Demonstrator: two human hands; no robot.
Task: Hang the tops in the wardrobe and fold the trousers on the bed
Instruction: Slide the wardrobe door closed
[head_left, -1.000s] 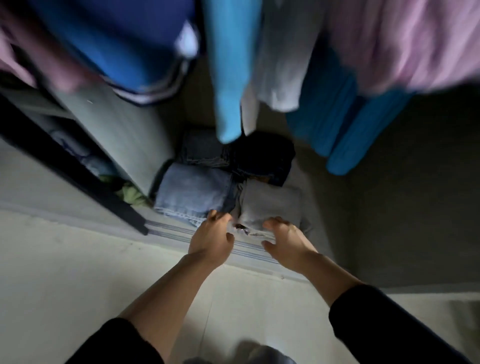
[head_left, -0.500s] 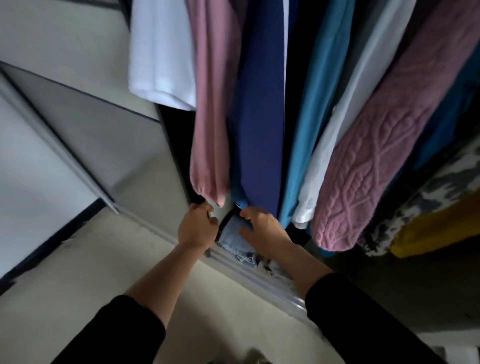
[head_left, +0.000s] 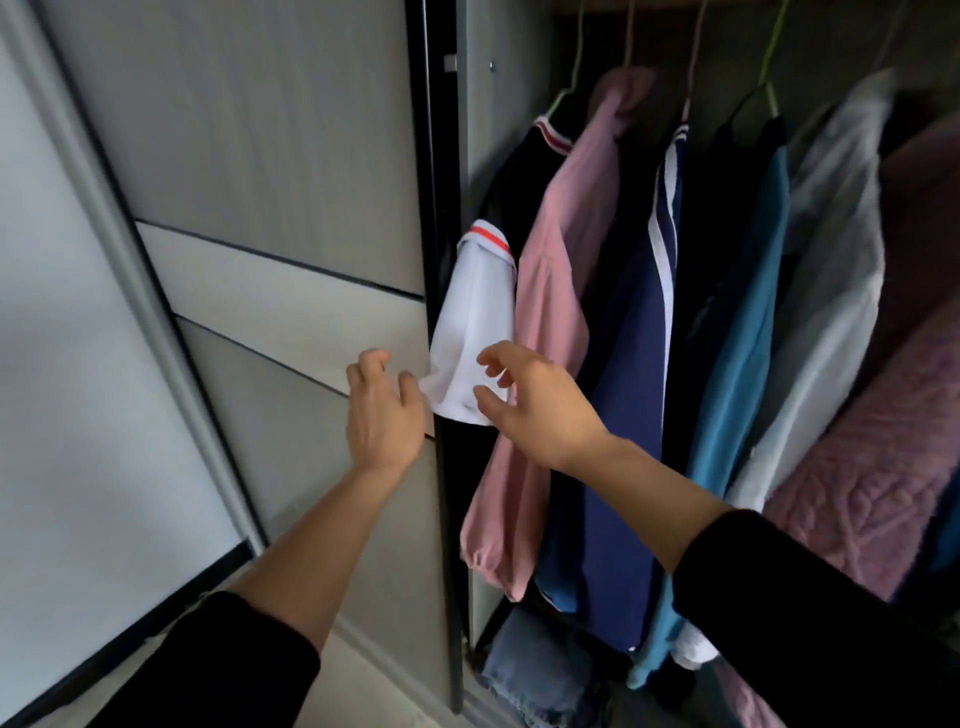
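Head view: the wardrobe (head_left: 485, 156) stands open on the right. Its grey sliding door (head_left: 270, 156) fills most of the left half, and a pale panel (head_left: 62, 312) lies further left. Inside, the tops hang packed side by side. From the right these are a pink cable-knit sweater (head_left: 872, 467), a white top (head_left: 841, 260), a teal top (head_left: 743, 338), a navy top (head_left: 623, 415) with white stripes and a pink top (head_left: 561, 260). Nearest the door is a dark top whose white sleeve (head_left: 472, 332), trimmed in red, sticks out past the door's black edge.

Two bare forearms in black cuffs (head_left: 810, 613) reach up from below. The left hand (head_left: 382, 410) is in front of the door's edge with its fingers apart and loosely bent, gripping nothing. Its thumb is just beside the lower corner of the white sleeve, but whether it touches cannot be told. The right hand (head_left: 535, 405) is spread wide with fingers curved and separate, and it holds nothing. Its thumb lies across the hem of the white sleeve, with the pink top right behind the palm.

Folded jeans (head_left: 535, 670) lie on the wardrobe's bottom beneath the hanging clothes. A strip of pale floor (head_left: 384, 691) shows below the door. Thin hangers (head_left: 772, 49), green and pink, rise above the garments.
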